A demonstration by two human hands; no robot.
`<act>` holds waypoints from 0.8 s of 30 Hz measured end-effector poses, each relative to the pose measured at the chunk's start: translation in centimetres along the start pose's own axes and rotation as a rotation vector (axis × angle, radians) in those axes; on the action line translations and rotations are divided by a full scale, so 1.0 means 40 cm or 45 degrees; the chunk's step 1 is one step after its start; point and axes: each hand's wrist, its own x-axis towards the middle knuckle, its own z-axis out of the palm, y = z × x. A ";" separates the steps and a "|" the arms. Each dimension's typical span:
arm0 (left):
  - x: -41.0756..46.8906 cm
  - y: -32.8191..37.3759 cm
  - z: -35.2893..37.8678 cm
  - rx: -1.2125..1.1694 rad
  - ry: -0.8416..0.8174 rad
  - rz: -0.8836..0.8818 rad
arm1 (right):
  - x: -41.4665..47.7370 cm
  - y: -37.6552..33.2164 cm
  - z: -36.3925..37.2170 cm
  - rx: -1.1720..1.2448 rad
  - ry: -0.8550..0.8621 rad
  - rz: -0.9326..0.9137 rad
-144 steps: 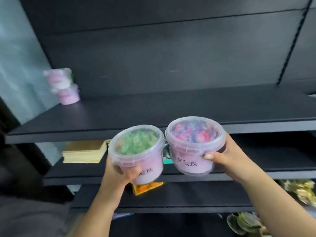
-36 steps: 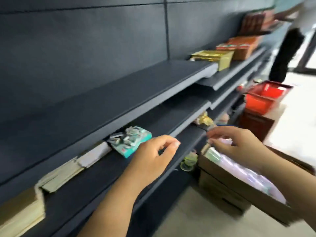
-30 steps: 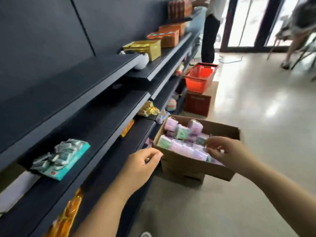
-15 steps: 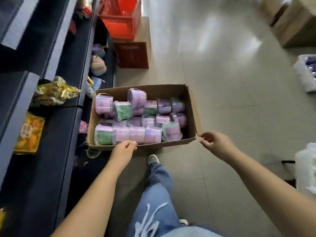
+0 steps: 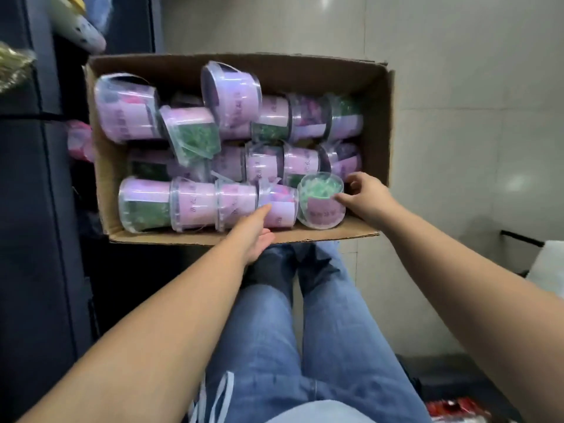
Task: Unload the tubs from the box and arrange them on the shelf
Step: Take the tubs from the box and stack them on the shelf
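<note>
A cardboard box [image 5: 377,117] on the floor holds several clear tubs with pink labels, most lying on their sides. My right hand [image 5: 364,195] wraps around an upright green-filled tub [image 5: 320,206] at the box's near right corner. My left hand [image 5: 254,232] reaches over the near box wall, its fingers touching a pink-and-red-filled tub [image 5: 279,206] in the front row without closing on it. A tilted green-filled tub [image 5: 190,134] lies on top near the middle left.
The dark shelf unit [image 5: 36,209] runs along the left, with a gold packet [image 5: 13,67] and a pink item [image 5: 79,141] on its lower levels. My jeans-clad legs [image 5: 305,331] stand right before the box. Tiled floor stretches to the right.
I turned from the shelf and bent down over the box. Both hands came from the box's outer edge into it; the right one took hold of the green-filled tub.
</note>
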 end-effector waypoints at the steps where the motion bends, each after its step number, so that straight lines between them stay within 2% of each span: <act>1: 0.021 0.001 0.015 -0.073 0.018 -0.053 | 0.036 -0.008 0.006 -0.002 -0.035 -0.003; 7: 0.113 -0.009 0.114 -0.491 0.137 -0.193 | 0.199 -0.025 0.051 -0.159 -0.389 0.022; 11: 0.150 -0.008 0.176 -0.548 0.419 -0.252 | 0.242 -0.004 0.072 -0.261 -0.526 0.109; 15: 0.188 0.003 0.203 -0.673 0.662 -0.225 | 0.245 0.015 0.092 -0.416 -0.554 0.005; 17: 0.230 -0.015 0.204 -0.635 0.770 -0.249 | 0.243 0.026 0.103 -0.450 -0.510 -0.030; 21: 0.169 0.009 0.207 -0.584 0.750 -0.225 | 0.244 0.016 0.098 -0.541 -0.448 -0.048; 24: 0.149 0.008 0.212 -0.539 0.775 -0.209 | 0.240 0.007 0.074 -0.468 -0.475 0.058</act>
